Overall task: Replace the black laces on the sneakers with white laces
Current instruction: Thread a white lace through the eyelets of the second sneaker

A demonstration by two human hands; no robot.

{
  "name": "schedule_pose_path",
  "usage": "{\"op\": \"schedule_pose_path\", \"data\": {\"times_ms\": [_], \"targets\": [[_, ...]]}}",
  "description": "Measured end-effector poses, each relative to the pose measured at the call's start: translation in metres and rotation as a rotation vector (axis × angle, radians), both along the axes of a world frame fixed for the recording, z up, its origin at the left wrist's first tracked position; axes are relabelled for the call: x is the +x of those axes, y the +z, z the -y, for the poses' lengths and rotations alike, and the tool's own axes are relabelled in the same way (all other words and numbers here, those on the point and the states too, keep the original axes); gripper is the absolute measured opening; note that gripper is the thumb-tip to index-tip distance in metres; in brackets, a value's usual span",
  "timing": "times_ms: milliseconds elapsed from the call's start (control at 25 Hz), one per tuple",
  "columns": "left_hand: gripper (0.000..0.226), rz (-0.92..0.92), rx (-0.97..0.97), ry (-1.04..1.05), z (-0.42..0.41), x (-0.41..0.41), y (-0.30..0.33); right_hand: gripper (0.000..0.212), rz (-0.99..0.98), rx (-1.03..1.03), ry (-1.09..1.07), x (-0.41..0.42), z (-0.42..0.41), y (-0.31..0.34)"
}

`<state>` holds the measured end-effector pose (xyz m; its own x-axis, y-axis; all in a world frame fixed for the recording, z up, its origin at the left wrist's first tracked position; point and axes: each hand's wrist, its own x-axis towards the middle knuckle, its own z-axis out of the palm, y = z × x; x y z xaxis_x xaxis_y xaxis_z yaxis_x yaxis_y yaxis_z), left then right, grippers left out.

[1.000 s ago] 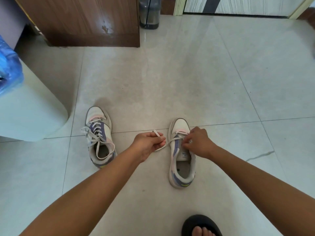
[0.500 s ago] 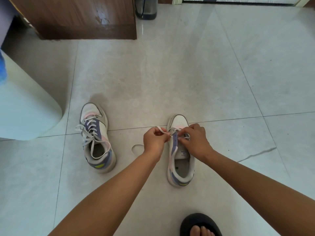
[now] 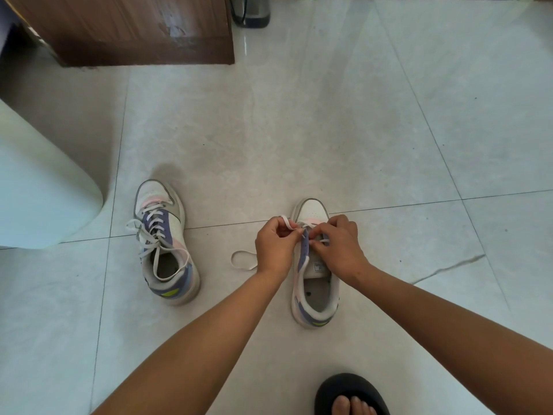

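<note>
Two white, purple and pink sneakers stand on the tiled floor, toes pointing away from me. The left sneaker is fully threaded with a white lace whose ends lie loose. Over the front eyelets of the right sneaker both my hands work a white lace. My left hand pinches one end of that lace at the shoe's left side, and slack loops onto the floor beside it. My right hand pinches the lace over the purple tongue. No black lace is in view.
A pale rounded appliance stands at the left. A wooden cabinet and a dark bin are at the back. A foot in a black slipper is at the bottom edge.
My left hand has moved in from the left to the shoe's eyelets. The lace it held taut now droops in a loop on the floor. The camera has tilted down slightly.
</note>
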<state>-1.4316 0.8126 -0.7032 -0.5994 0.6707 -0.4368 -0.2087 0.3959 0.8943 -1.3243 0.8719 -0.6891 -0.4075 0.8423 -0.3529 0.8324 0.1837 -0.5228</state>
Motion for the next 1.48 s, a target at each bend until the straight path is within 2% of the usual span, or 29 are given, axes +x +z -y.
{"op": "schedule_pose_path", "data": {"times_ms": [200, 320, 400, 480, 600, 680, 760, 840, 920, 1000, 1080, 1160, 1240, 1280, 1360, 1480], "targets": [[0.010, -0.071, -0.065, 0.044, 0.000, 0.011, -0.002, 0.011, -0.050, 0.013, -0.023, 0.001, 0.004, -0.003], [0.017, -0.056, -0.048, 0.008, -0.001, 0.010, -0.001, 0.004, -0.077, 0.033, -0.060, 0.000, 0.003, -0.005], [0.020, -0.067, -0.051, -0.031, 0.000, 0.010, -0.001, 0.009, -0.107, 0.044, -0.099, 0.001, -0.003, -0.004], [0.012, -0.090, -0.040, -0.046, 0.003, 0.013, 0.000, 0.009, -0.125, 0.060, -0.094, 0.002, -0.004, -0.003], [0.005, -0.175, -0.001, -0.096, 0.011, 0.019, -0.001, 0.017, 0.005, 0.164, -0.009, 0.004, 0.006, -0.006], [0.010, -0.246, -0.025, -0.137, 0.016, 0.023, -0.001, 0.023, 0.104, 0.228, 0.043, 0.004, 0.013, -0.006], [0.013, -0.286, -0.031, -0.145, 0.019, 0.024, 0.001, 0.025, 0.115, 0.254, 0.065, 0.003, 0.014, -0.006], [0.017, -0.273, -0.029, -0.196, 0.022, 0.027, 0.004, 0.024, 0.134, 0.230, 0.062, 0.002, 0.008, -0.007], [0.030, -0.228, 0.007, -0.339, 0.031, 0.032, 0.007, 0.025, 0.167, 0.215, 0.088, -0.001, 0.008, -0.006], [0.052, -0.246, 0.024, -0.480, 0.044, 0.039, -0.001, 0.030, 0.250, 0.230, 0.167, -0.002, 0.010, -0.006], [0.065, -0.341, -0.085, -0.502, 0.051, 0.045, -0.016, 0.043, 0.377, 0.198, 0.237, -0.005, 0.011, -0.006], [0.062, -0.290, -0.181, -0.424, 0.050, 0.052, -0.020, 0.046, 0.430, 0.233, 0.302, -0.007, 0.015, 0.001], [0.053, -0.204, -0.200, -0.315, 0.045, 0.058, -0.018, 0.050, 0.355, 0.450, 0.420, 0.005, 0.015, 0.007], [0.052, -0.172, -0.210, -0.271, 0.042, 0.057, -0.016, 0.051, 0.278, 0.612, 0.498, 0.020, 0.017, 0.012], [0.054, -0.144, -0.253, -0.242, 0.037, 0.051, -0.018, 0.050, 0.212, 0.790, 0.701, 0.063, 0.026, 0.024], [0.053, -0.197, -0.283, -0.264, 0.034, 0.038, -0.017, 0.039, 0.430, 0.760, 0.956, 0.157, 0.044, 0.023]]}}
